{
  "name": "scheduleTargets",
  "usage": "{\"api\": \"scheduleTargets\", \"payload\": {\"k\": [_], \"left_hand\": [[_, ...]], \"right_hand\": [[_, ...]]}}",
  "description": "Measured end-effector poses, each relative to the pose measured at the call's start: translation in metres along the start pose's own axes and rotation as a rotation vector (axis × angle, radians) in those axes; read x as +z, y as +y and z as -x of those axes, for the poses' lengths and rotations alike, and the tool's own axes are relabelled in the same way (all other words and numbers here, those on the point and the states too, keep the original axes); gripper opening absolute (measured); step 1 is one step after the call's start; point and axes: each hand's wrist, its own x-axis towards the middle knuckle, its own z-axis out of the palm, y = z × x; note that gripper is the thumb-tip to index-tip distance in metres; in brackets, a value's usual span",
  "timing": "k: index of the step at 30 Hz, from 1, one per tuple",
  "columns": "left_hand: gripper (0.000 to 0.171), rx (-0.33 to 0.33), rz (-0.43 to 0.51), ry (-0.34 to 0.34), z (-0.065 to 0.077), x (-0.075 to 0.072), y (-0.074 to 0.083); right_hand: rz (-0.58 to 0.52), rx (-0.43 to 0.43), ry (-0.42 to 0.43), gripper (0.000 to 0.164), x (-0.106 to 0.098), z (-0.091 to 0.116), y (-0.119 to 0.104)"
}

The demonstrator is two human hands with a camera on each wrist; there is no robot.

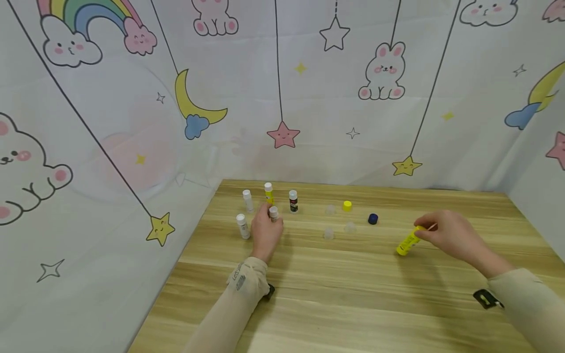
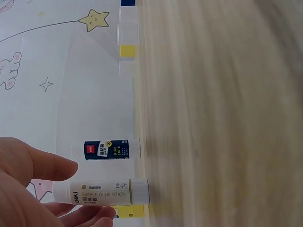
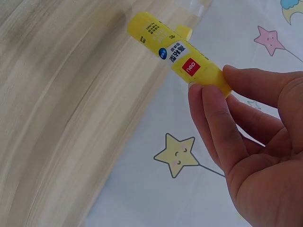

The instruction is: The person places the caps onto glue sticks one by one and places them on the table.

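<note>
In the head view, my left hand [image 1: 267,233] is around a white glue stick [image 1: 273,213] that stands upright. The left wrist view shows the thumb apart from this white glue stick [image 2: 102,192], with the other fingers partly hidden behind it. My right hand [image 1: 450,234] pinches one end of a yellow glue stick [image 1: 409,241] between thumb and fingertips. This stick tilts, its other end pointing down and left over the table. Its printed label with a red patch shows in the right wrist view, where the fingers [image 3: 218,111] cover the near end.
Around the left hand stand two white glue sticks [image 1: 243,227], a yellow one with a white cap [image 1: 269,192] and a dark-labelled one [image 1: 293,201]. A yellow cap [image 1: 347,206], a dark blue cap [image 1: 372,218] and several translucent caps [image 1: 328,234] lie mid-table. Patterned cloth [image 1: 247,88] hangs behind.
</note>
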Motion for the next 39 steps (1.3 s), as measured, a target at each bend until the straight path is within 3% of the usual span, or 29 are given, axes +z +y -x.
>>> {"api": "scheduleTargets", "payload": {"k": [9, 20, 34, 39], "left_hand": [[0.028, -0.037, 0.016, 0.005, 0.001, -0.001, -0.001], [0.030, -0.113, 0.025, 0.006, 0.003, -0.001, -0.004], [0.030, -0.137, 0.000, -0.018, -0.001, -0.001, -0.008], [0.022, -0.133, -0.025, -0.038, -0.002, 0.000, -0.011]], "right_hand": [[0.026, -0.001, 0.002, 0.027, -0.005, 0.003, 0.007], [0.049, 0.007, -0.001, 0.026, -0.011, 0.006, 0.012], [0.079, 0.016, -0.008, 0.028, -0.019, 0.015, 0.022], [0.085, 0.017, -0.013, 0.027, -0.020, 0.018, 0.026]]}}
